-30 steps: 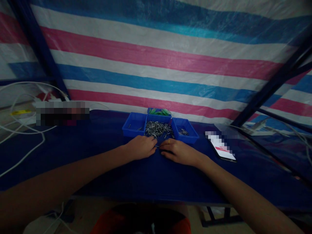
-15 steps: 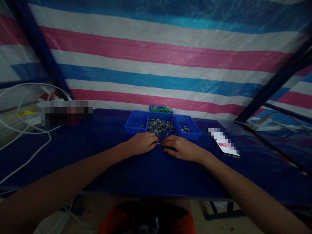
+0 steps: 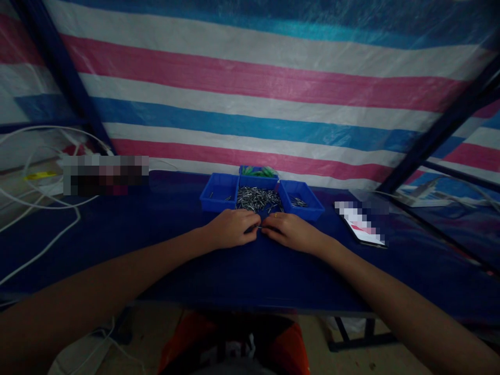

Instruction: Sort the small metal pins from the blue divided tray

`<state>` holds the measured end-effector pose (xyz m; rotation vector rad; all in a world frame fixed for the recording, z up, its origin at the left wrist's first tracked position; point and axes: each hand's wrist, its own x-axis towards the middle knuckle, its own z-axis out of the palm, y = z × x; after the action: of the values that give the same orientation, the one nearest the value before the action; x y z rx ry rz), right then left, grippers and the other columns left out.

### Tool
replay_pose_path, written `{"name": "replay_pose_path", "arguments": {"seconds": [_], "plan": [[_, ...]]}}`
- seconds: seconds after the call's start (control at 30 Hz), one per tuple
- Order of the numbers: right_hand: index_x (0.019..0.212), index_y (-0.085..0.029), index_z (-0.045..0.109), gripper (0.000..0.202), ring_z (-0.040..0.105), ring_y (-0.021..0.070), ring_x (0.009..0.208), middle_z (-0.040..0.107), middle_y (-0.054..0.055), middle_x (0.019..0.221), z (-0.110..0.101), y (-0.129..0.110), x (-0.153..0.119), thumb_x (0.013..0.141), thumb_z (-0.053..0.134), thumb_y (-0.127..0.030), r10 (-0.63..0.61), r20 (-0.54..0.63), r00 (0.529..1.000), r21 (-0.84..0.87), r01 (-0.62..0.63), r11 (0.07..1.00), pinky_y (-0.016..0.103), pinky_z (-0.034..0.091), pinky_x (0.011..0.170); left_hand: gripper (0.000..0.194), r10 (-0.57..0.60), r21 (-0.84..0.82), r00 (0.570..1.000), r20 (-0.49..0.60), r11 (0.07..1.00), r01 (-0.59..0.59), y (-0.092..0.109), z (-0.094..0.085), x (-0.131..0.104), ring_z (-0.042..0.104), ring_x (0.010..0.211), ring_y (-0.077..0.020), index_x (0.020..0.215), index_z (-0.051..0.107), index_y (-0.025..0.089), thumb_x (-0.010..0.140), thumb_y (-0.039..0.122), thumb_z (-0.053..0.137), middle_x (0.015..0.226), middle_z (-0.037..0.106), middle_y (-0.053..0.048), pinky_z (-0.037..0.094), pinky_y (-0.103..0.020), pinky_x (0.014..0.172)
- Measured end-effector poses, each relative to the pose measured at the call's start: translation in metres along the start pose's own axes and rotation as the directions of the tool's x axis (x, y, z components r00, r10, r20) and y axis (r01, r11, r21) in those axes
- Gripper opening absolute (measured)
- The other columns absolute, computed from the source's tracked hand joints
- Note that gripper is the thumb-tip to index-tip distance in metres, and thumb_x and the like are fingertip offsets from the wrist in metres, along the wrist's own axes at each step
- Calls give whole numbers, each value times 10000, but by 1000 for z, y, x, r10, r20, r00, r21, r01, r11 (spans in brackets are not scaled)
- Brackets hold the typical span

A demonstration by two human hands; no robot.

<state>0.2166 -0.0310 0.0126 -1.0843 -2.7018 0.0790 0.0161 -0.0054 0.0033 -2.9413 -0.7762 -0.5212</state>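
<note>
You have four blue bins on the table (image 3: pixel 117 250): the middle bin (image 3: pixel 258 183) with its heap of metal pins (image 3: pixel 258 198), too many to count; one bin left of it (image 3: pixel 219 191), holding a few pins; one right of it (image 3: pixel 301 198), also a few; one behind it (image 3: pixel 257 171), with green pieces. One phone (image 3: pixel 363 229) lies right of the middle bin. Two hands: left hand (image 3: pixel 230 229), right hand (image 3: pixel 291 232).

Both bare forearms reach forward from the near corners and converge at the middle. The left hand (image 3: pixel 233 228) and right hand (image 3: pixel 289 232) lie palm-down, fingers curled, fingertips meeting. A ring shows on the right hand.
</note>
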Motion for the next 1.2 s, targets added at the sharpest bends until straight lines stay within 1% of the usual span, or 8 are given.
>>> {"name": "replay_pose_path", "arguments": {"seconds": [0.13, 0.3, 0.4, 0.53, 0.63, 0.83, 1.0, 1.2], "plan": [[882, -145, 596, 199, 563, 146, 734, 602, 54, 806, 1, 0, 1, 907, 423, -241, -38, 10, 999, -17, 38, 999, 267, 422, 683, 102, -5, 11, 999, -32, 1000, 6, 2, -2, 0, 566, 793, -138, 851, 540, 169, 831, 217, 452, 822, 597, -11, 425, -239, 679], [876, -149, 598, 208, 557, 143, 710, 597, 52, 786, 0, -1, 1, 911, 421, -254, -19, -14, 1000, -3, 19, 1000, 266, 418, 666, 128, -45, 39, 998, -46, 998, 47, 0, -3, 0, 567, 790, -144, 842, 548, 165, 844, 256, 458, 811, 596, -14, 431, -247, 668], [863, -144, 598, 202, 557, 146, 707, 599, 55, 781, -1, -1, 1, 907, 427, -242, -20, -11, 1000, 6, 20, 1000, 267, 419, 663, 136, 1, 25, 998, -66, 1000, 0, 1, -3, 0, 566, 784, -137, 854, 558, 162, 849, 249, 453, 812, 598, -16, 429, -238, 672], [844, -132, 596, 166, 560, 145, 698, 609, 58, 769, 0, -3, 2, 890, 450, -198, -33, 8, 999, 54, 33, 998, 261, 419, 658, 177, 134, 10, 985, -110, 991, -134, 3, -1, -2, 562, 784, -129, 884, 574, 156, 876, 255, 427, 822, 606, -26, 425, -226, 691], [842, -138, 593, 153, 566, 141, 703, 617, 55, 778, 1, -4, 2, 886, 456, -190, -40, 5, 999, 108, 40, 993, 258, 422, 658, 214, 192, -4, 973, -131, 981, -194, 2, 1, -2, 564, 781, -123, 910, 581, 154, 902, 269, 400, 823, 611, -31, 427, -220, 694], [827, -146, 571, 161, 560, 132, 685, 608, 37, 769, -1, -2, 1, 899, 443, -212, -36, 17, 999, 188, 32, 982, 258, 422, 636, 210, 205, -29, 967, -149, 977, -212, 1, 0, -2, 574, 797, -121, 943, 584, 150, 902, 271, 417, 853, 624, -36, 439, -221, 697], [792, -155, 546, 186, 551, 129, 668, 597, 29, 751, -2, -1, 0, 910, 436, -246, -26, 27, 999, 202, 20, 979, 254, 411, 622, 213, 232, 3, 961, -153, 972, -234, 1, -1, -2, 579, 794, -126, 971, 592, 139, 896, 245, 423, 871, 635, -47, 445, -222, 693], [791, -151, 539, 192, 533, 116, 647, 576, 15, 731, -2, 1, 2, 914, 438, -258, -51, 21, 998, 221, 45, 974, 241, 390, 606, 232, 218, -3, 962, -163, 975, -221, 1, 0, -2, 581, 797, -126, 985, 599, 148, 900, 260, 415, 866, 636, -43, 445, -224, 704]]}}
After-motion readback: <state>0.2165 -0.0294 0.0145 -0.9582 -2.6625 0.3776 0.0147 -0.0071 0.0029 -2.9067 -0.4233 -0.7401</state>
